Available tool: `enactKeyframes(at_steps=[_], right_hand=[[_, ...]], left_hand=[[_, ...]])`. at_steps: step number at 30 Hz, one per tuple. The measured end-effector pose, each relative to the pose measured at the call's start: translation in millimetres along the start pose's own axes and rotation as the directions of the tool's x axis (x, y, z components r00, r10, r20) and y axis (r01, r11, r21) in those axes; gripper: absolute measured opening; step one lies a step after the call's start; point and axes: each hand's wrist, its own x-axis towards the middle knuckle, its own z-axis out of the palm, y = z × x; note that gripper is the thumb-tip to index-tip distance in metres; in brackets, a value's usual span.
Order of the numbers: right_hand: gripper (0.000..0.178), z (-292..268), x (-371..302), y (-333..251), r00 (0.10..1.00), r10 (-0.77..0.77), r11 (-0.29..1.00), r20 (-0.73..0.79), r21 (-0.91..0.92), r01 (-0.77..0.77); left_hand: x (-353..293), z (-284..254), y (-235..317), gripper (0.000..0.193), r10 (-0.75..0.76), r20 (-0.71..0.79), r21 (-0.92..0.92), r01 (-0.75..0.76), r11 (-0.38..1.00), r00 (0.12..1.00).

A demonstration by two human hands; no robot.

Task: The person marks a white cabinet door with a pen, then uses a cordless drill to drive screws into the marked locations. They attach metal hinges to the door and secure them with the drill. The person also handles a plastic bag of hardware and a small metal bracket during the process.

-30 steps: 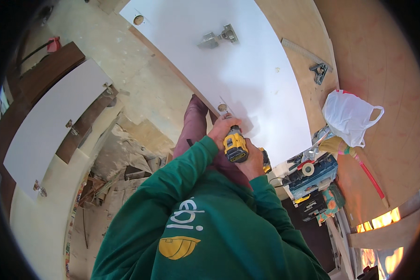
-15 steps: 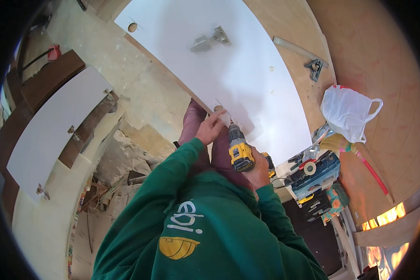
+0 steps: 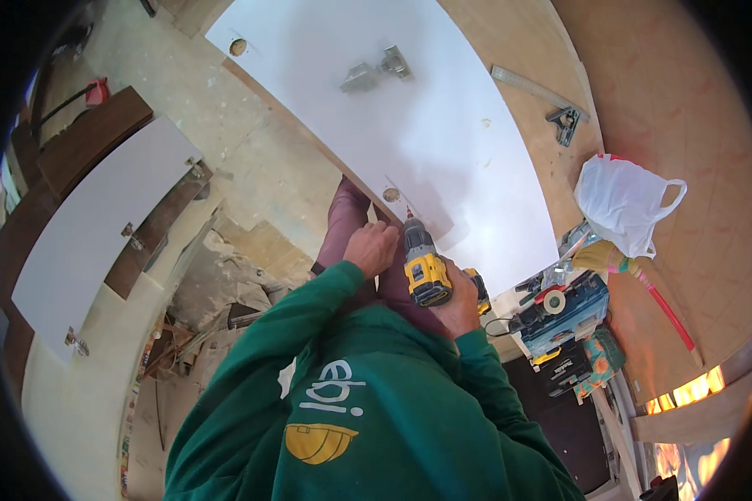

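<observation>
A yellow-and-black cordless drill (image 3: 427, 269) is gripped in my right hand (image 3: 459, 302), its bit pointing at the white panel (image 3: 451, 125). The bit tip is close to a round hole (image 3: 391, 194) near the panel's edge; whether it touches the surface I cannot tell. My left hand (image 3: 371, 249) is closed, fingers curled in, beside that edge and left of the drill. Anything inside those fingers is hidden. Two metal hinges (image 3: 376, 73) lie farther up the panel, and another round hole (image 3: 238, 48) is at its far left corner.
A combination square (image 3: 565, 125) lies on the wooden board at right. Beyond the panel's right side are a white plastic bag (image 3: 622, 200), a red-handled brush (image 3: 664, 313) and a blue toolbox (image 3: 572, 313). At left, another white panel (image 3: 92, 234) carries several hinges.
My left hand has drawn back from the hole beside the panel's edge, and its fingers have curled in. The drill has shifted slightly left, toward the hole.
</observation>
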Motion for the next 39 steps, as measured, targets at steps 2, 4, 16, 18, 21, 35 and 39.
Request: enactKeyframes(at_steps=[2, 4, 16, 18, 21, 35, 39], right_hand=[[0.071, 1, 6, -6, 1.000, -0.016, 1.000, -0.004, -0.002, 0.016], [0.070, 8, 12, -4, 0.999, -0.031, 0.999, 0.007, -0.019, 0.032], [0.067, 25, 39, -16, 0.997, -0.076, 0.996, -0.003, -0.041, 0.076], [0.067, 26, 40, -12, 0.996, -0.084, 0.995, -0.001, -0.058, 0.084], [0.068, 25, 41, -14, 0.996, -0.083, 0.995, 0.015, -0.062, 0.083], [0.071, 27, 42, -21, 0.997, -0.080, 0.994, 0.006, -0.073, 0.080], [0.072, 26, 43, -21, 0.998, -0.059, 0.995, 0.017, -0.080, 0.060]], left_hand=[[-3, -7, 5, 0.025, -0.201, -0.010, -0.296, 0.189, 0.936, 0.980], [1, -17, 12, 0.025, -0.421, 0.155, -0.719, 0.394, 0.572, 0.894], [52, -28, 13, 0.036, -0.271, 0.442, -0.728, 0.165, -0.665, 0.855], [53, -39, 17, 0.036, -0.290, 0.451, -0.748, 0.181, -0.639, 0.844], [52, -39, 16, 0.037, -0.318, 0.461, -0.760, 0.183, -0.623, 0.829], [54, -41, 10, 0.039, -0.330, 0.456, -0.811, 0.233, -0.537, 0.827], [55, -42, 11, 0.039, -0.345, 0.464, -0.816, 0.242, -0.525, 0.816]])
